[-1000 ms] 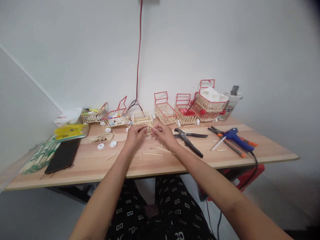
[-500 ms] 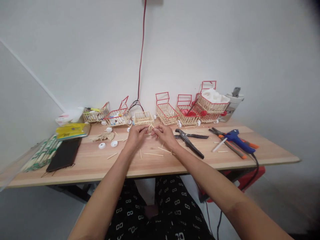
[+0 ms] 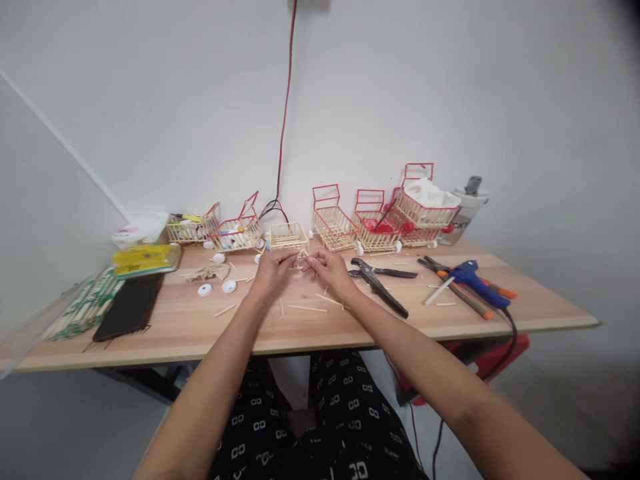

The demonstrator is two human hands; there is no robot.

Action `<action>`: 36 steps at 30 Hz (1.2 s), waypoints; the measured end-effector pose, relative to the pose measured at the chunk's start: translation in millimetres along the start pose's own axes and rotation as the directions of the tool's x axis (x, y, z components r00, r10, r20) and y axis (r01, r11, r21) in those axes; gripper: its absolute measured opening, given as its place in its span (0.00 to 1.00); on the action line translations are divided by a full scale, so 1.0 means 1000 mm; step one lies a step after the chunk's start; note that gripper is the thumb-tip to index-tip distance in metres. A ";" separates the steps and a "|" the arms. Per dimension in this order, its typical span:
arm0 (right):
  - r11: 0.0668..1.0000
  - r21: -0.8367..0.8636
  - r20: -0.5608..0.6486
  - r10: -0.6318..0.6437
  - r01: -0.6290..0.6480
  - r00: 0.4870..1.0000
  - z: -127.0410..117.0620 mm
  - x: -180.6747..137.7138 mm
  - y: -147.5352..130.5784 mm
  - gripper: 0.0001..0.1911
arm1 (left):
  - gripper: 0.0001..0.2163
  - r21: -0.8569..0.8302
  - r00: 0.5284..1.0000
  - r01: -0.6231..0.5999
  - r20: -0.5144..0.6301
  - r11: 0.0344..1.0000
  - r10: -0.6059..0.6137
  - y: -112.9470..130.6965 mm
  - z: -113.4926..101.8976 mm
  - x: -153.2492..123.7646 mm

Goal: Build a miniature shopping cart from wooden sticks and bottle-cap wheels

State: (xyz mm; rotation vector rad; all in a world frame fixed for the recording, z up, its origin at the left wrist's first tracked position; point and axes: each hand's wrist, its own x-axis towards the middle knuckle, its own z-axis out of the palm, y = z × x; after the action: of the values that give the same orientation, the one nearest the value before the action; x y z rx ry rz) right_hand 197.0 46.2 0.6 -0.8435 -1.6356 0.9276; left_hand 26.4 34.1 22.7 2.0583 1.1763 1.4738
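My left hand (image 3: 271, 272) and my right hand (image 3: 326, 267) meet above the middle of the wooden table (image 3: 350, 320). Both pinch a small piece of thin wooden sticks (image 3: 300, 256) between their fingertips. Just behind it stands an unpainted stick basket (image 3: 287, 236). Loose sticks (image 3: 307, 308) lie on the table below my hands.
Red-trimmed stick carts (image 3: 380, 223) line the wall. Black pliers (image 3: 379, 280), a blue glue gun (image 3: 475, 280) and orange-handled tools lie to the right. White wheels (image 3: 216, 288), a black phone (image 3: 129, 308), a yellow pack (image 3: 143, 257) and bundled sticks (image 3: 80, 310) sit left.
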 end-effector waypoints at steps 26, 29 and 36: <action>1.000 0.020 -0.012 0.022 -0.022 1.000 -0.001 0.005 0.005 0.11 | 0.11 -0.052 0.997 0.060 -0.041 0.997 -0.063 0.007 0.004 0.001; 0.999 0.029 -0.010 0.027 -0.027 1.000 -0.001 0.006 0.007 0.11 | 0.12 -0.056 0.997 0.069 -0.042 0.996 -0.071 0.008 0.003 0.001; 0.998 0.057 -0.011 0.041 -0.041 0.999 -0.001 0.006 0.007 0.11 | 0.11 -0.067 0.996 0.075 -0.040 0.995 -0.078 0.005 0.004 0.001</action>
State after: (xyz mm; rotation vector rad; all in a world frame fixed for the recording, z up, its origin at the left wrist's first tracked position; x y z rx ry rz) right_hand 196.9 54.7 -3.0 -0.8451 -1.5799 0.9909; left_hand 32.1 32.5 25.6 1.9265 1.1926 1.5064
